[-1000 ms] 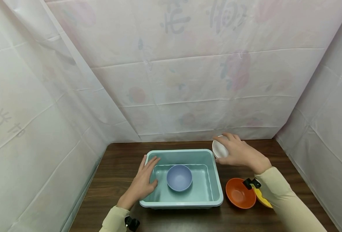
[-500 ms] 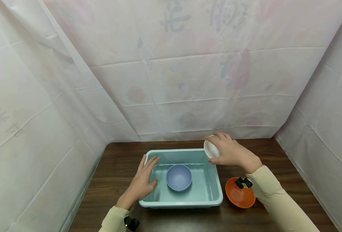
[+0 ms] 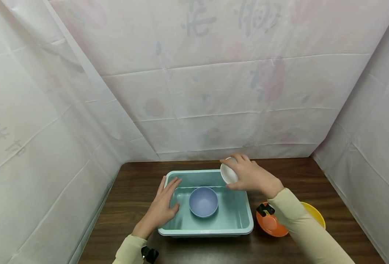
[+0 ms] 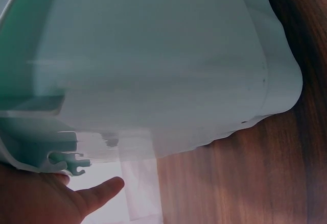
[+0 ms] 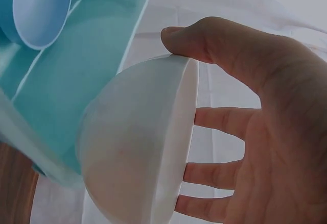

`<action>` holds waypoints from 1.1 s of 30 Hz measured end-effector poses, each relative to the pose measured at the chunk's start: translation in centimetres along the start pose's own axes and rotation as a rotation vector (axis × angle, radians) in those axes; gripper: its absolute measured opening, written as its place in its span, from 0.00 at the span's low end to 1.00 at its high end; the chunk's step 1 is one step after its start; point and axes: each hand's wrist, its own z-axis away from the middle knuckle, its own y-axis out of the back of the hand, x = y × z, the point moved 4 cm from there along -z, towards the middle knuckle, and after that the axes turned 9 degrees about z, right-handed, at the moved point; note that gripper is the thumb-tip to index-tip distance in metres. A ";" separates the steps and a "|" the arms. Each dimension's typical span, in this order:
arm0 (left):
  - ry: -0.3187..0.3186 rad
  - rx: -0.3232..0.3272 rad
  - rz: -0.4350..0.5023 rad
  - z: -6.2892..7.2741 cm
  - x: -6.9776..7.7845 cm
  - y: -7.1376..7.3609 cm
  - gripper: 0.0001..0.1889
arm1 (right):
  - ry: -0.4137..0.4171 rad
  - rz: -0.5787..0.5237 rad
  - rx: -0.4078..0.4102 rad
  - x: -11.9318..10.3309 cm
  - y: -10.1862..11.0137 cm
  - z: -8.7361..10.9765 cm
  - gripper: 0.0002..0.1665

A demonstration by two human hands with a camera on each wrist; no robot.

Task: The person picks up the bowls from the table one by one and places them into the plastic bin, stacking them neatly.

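My right hand (image 3: 251, 176) grips a white bowl (image 3: 228, 173) by its rim, thumb on one side and fingers on the other. The bowl is tilted over the back right corner of a pale teal basin (image 3: 205, 232); the right wrist view shows the white bowl (image 5: 138, 137) side-on. Inside the basin, near its middle, a lavender bowl (image 3: 203, 202) stands upright. At the basin's left rim rests my left hand (image 3: 161, 206), its fingers spread and fairly straight. In the left wrist view, that hand (image 4: 56, 196) shows beside the basin's outer wall (image 4: 153, 71).
To the right of the basin an orange bowl (image 3: 271, 224) sits on the dark wooden table (image 3: 214, 253), partly under the right forearm. Behind that forearm shows a yellow bowl (image 3: 314, 215). White sheets (image 3: 234, 110) hang around the back and sides.
My right hand has carried the white bowl leftward, from beyond the basin's right edge to over its back right corner. The left hand has stayed at the basin's left rim.
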 end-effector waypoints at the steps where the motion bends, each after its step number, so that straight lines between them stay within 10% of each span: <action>1: -0.002 -0.002 -0.005 0.0 0.0 0.0 0.44 | -0.001 -0.003 -0.008 -0.2 -0.1 -0.1 0.48; 33: -0.027 -0.016 -0.066 -0.1 -0.1 0.0 0.39 | 0.138 0.030 -0.104 -5.5 -4.8 -2.9 0.48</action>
